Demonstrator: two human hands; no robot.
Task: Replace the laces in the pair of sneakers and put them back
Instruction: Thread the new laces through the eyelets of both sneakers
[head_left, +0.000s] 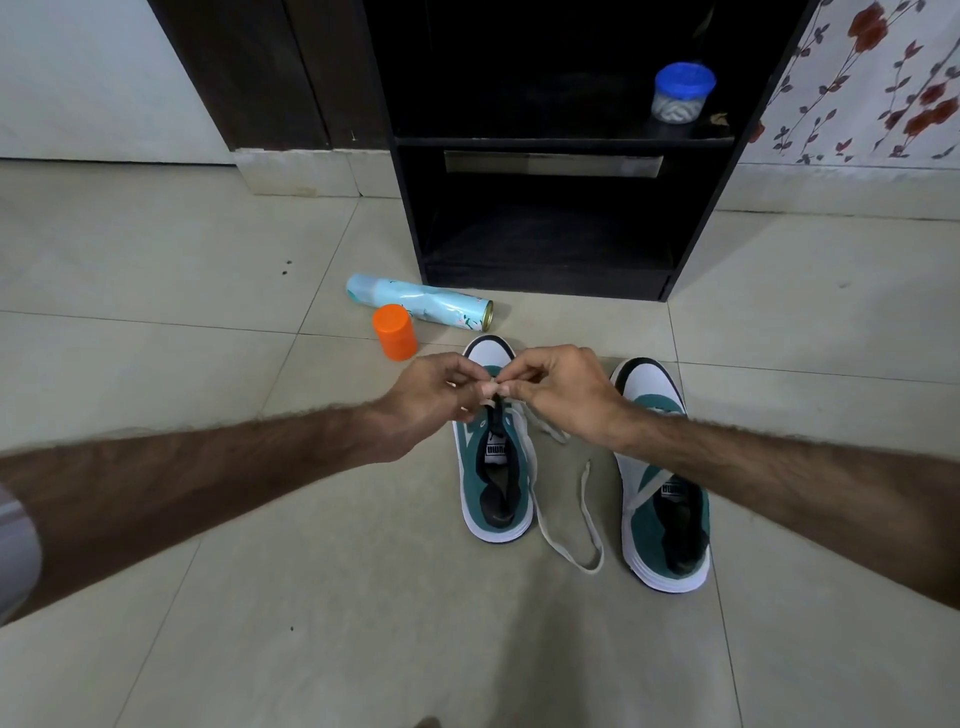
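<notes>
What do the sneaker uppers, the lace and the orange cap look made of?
Left sneaker: matte green upper, likely suede, with a smoother white toe. Lace: flat woven fabric, lying limp. Orange cap: smooth, slightly glossy, probably plastic.

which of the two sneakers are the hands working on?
The left sneaker, beside the orange cap. Both hands pinch its lace over the eyelets; the right sneaker sits untouched.

Home interior, pale tiled floor (156, 291), dark open shelf unit (545, 208) holding a blue-lidded jar (681, 93), dark wooden door frame (249, 73), floral curtain (872, 78), spray can (421, 308) lying on floor
</notes>
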